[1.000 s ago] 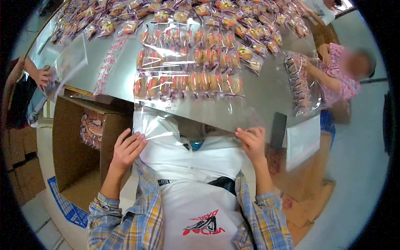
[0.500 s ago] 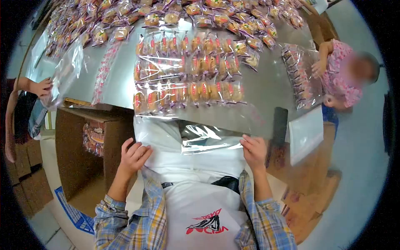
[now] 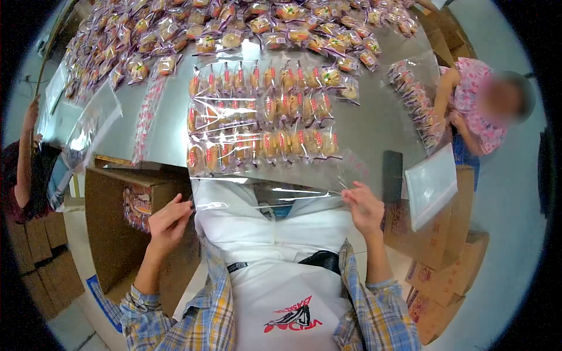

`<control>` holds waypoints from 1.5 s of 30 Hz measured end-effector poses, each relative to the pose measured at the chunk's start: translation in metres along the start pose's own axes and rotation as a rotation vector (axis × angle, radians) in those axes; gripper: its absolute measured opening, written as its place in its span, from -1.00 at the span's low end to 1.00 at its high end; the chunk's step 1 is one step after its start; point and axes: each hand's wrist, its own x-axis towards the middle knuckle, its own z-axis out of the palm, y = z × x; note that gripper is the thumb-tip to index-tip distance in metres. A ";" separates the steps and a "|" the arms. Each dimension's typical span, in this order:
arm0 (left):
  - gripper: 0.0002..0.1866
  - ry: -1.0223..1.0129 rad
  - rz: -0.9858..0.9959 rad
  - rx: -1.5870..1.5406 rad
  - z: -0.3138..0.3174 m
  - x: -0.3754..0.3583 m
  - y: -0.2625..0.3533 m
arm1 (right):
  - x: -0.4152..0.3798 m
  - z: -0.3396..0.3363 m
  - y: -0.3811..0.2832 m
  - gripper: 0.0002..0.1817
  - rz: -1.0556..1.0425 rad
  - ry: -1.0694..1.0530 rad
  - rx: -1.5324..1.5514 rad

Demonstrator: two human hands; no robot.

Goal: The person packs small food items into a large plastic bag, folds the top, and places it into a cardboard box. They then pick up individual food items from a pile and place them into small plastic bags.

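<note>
A large clear plastic bag (image 3: 234, 203) lies over the table's front edge with its open end above my lap. Inside its far part are three rows of individually wrapped pastries (image 3: 266, 143). My left hand (image 3: 170, 223) pinches the near left corner of the bag between thumb and fingers. At the near right corner my right hand (image 3: 364, 207) pinches the film with its fingertips. Between the two hands the film is stretched nearly straight.
Many loose wrapped pastries (image 3: 228, 38) cover the far table. A dark slab (image 3: 393, 175) and a stack of flat clear bags (image 3: 431, 186) lie at right. Cardboard boxes (image 3: 117, 228) stand below. Co-workers are at both sides, one beside a filled bag (image 3: 413, 105).
My left hand has closed on the bag's left corner, and the film's near edge is drawn tighter. The left co-worker's hand has left the empty bag and moved up.
</note>
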 end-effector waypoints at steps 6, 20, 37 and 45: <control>-0.65 -0.193 0.089 -0.121 -0.031 -0.007 0.022 | -0.008 -0.017 -0.014 -0.81 0.212 -0.012 0.031; -0.52 0.358 -0.569 -0.690 0.036 0.020 0.014 | 0.061 -0.010 0.013 -0.88 0.309 -0.085 0.550; -0.60 -0.256 -0.006 0.068 0.009 -0.052 0.040 | -0.064 -0.008 -0.004 -0.71 0.096 -0.091 -0.147; -0.56 -0.469 -0.182 -0.206 0.035 0.060 0.150 | -0.057 -0.008 -0.012 -0.72 -0.072 -0.119 -0.233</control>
